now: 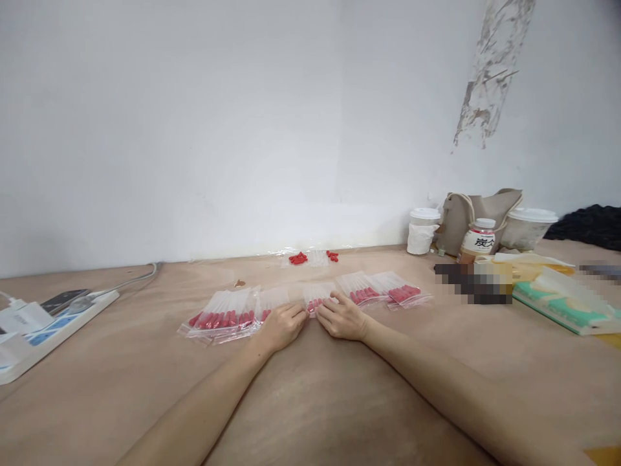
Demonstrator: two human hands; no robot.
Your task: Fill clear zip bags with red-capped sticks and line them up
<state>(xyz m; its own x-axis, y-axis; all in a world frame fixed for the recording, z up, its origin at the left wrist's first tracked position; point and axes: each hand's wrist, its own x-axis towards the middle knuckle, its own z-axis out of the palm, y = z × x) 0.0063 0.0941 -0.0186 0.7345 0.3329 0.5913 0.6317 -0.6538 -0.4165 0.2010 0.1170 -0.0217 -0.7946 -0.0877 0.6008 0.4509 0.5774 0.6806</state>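
Close together in the middle of the table are my two hands. My left hand (283, 327) is closed, its curled fingertips at the lower left corner of a small clear plastic bag (317, 290). Across that bag's lower right part lies my right hand (343, 316), fingers bent and pressed onto it. Inside show whitish sticks with red ends; the hands hide its lower edge. To the left, overlapping bags (223, 317) hold more red-ended sticks, and one bag (272, 299) is partly behind my left hand. Two similar bags (358, 285) (398, 288) lie to the right.
By the wall is clear plastic with loose red pieces (298, 259). A white power strip (63, 333) with plugs and a phone (63, 300) are at left. On the right stand a lidded cup (423, 233), a bottle (479, 241), a beige bag (456, 223) and a tissue pack (563, 307).
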